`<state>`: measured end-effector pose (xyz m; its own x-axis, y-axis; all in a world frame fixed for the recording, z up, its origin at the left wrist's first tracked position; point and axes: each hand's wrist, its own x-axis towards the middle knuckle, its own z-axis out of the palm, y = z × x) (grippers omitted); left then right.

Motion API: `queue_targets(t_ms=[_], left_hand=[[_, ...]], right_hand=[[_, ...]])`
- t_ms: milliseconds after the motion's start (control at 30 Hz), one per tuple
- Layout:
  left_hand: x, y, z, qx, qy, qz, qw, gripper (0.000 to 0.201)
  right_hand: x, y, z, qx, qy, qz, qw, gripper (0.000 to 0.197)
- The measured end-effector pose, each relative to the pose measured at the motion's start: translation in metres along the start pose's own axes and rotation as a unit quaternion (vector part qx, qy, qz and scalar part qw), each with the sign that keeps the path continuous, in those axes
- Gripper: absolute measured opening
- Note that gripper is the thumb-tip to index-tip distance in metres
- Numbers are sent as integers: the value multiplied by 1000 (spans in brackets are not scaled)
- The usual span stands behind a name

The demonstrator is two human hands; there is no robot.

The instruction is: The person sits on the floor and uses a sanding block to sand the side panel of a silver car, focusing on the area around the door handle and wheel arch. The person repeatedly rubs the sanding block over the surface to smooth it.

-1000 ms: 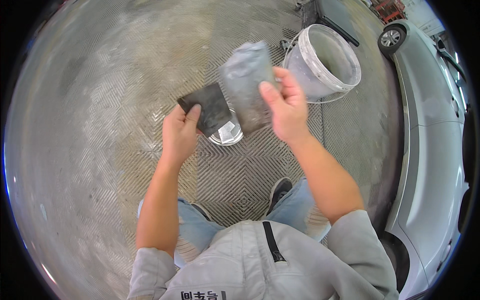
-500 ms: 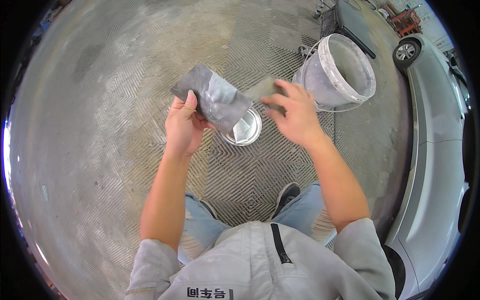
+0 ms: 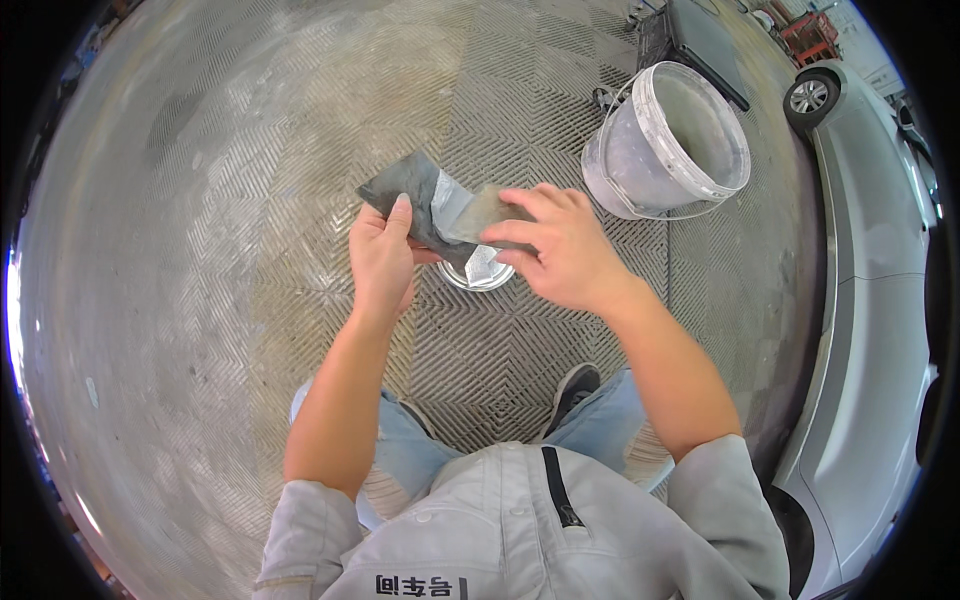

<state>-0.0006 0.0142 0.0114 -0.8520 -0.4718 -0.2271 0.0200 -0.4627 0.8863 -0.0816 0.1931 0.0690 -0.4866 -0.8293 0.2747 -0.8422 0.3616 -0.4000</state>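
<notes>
My left hand [image 3: 380, 258] grips a thin dark grey sheet [image 3: 403, 188] by its near edge, thumb on top. A pale, shiny band [image 3: 448, 205] crosses the middle of the sheet. In my right hand [image 3: 568, 250], fingers are closed on a flat grey-beige pad [image 3: 484, 212], its left end lying against the sheet's right part. I cannot tell the exact material of sheet or pad. Beneath both hands a round silvery tin [image 3: 481, 287] sits on the floor, partly covered by them, with a silvery piece [image 3: 484, 266] showing at its top.
A whitish, stained bucket [image 3: 625, 165] with a wire handle stands tilted-looking at the right. Behind it is a black case [image 3: 690, 45]. A silver car [image 3: 870, 330] runs along the right side. My shoes [image 3: 572, 392] rest on the ribbed grey floor [image 3: 330, 200].
My right hand has moved left and slightly down, bringing the pad against the sheet. The left hand and sheet have shifted a little right and nearer me.
</notes>
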Motion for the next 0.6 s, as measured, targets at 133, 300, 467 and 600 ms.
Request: queue_targets(t_ms=[133, 300, 467, 600], left_hand=[[-2, 0, 0, 1, -47, -12, 999, 22], [-5, 2, 0, -116, -81, -2, 990, 20], [-2, 4, -3, -108, -83, 27, 990, 20], [-3, -4, 1, -79, -55, 47, 994, 20]], right_hand=[[3, 9, 1, 250, 59, 65, 964, 25], [1, 19, 1, 496, -12, 184, 848, 25], [0, 21, -6, 130, 118, 116, 978, 23], [-2, 11, 2, 63, 27, 29, 997, 22]])
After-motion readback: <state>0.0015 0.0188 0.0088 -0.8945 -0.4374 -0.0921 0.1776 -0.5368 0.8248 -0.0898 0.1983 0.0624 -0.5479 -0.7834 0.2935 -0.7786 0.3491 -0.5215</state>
